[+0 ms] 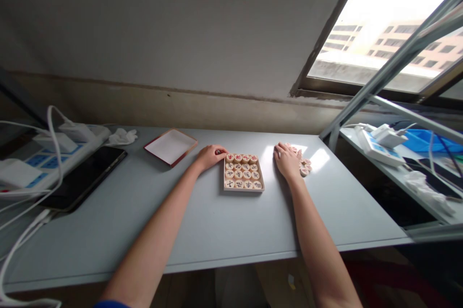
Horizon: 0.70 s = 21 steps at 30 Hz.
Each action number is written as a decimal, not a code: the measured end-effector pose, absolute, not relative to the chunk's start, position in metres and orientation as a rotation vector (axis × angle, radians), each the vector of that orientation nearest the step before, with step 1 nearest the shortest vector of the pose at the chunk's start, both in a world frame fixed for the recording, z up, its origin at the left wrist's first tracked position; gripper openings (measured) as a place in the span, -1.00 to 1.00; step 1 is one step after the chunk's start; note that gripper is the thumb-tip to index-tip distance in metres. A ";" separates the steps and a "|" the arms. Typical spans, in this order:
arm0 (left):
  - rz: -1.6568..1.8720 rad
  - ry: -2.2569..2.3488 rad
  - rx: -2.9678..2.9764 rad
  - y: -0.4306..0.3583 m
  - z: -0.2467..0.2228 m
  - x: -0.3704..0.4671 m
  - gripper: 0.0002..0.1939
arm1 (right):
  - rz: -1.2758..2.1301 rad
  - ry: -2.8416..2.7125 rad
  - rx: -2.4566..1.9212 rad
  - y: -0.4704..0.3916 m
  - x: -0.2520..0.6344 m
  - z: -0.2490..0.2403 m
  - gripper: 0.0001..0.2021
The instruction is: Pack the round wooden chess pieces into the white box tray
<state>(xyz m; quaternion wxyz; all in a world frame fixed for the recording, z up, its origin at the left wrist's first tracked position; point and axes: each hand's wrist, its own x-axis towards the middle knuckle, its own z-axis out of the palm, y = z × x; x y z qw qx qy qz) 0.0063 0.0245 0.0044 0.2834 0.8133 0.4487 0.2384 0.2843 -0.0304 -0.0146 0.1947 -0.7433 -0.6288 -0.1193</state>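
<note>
A shallow square box (244,190) lies on the grey table, filled with rows of round wooden Chinese chess pieces (238,174). The back row has red characters and the rows in front have dark ones. At the box's back left corner is my left hand (211,157), its thumb and fingertips closed against the edge. My right hand (287,162) rests to the right of the box, palm down with fingers spread on the table. Beside and partly behind it sits a heap of loose chess pieces (306,167); whatever lies under the palm is hidden.
The box lid (171,147) lies inside up at the back left. A black phone (85,178), a power strip (47,161) with white cables and a crumpled tissue (123,137) occupy the left side. A metal frame post (333,136) stands at the back right.
</note>
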 end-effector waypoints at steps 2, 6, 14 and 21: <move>0.636 1.200 2.172 0.025 0.004 0.006 -0.74 | -0.336 -1.808 -2.070 -0.033 0.283 -0.010 -0.67; 0.643 1.202 2.180 0.025 0.004 0.006 -0.74 | -0.292 -2.021 -1.968 -0.040 0.271 0.005 -0.69; 0.648 1.190 2.172 0.025 0.004 0.006 -0.75 | -0.338 -1.995 -1.973 -0.039 0.261 0.006 -0.70; 0.650 1.183 2.158 0.025 0.004 0.006 -0.74 | 0.003 -1.867 -1.774 -0.041 0.252 0.019 -0.79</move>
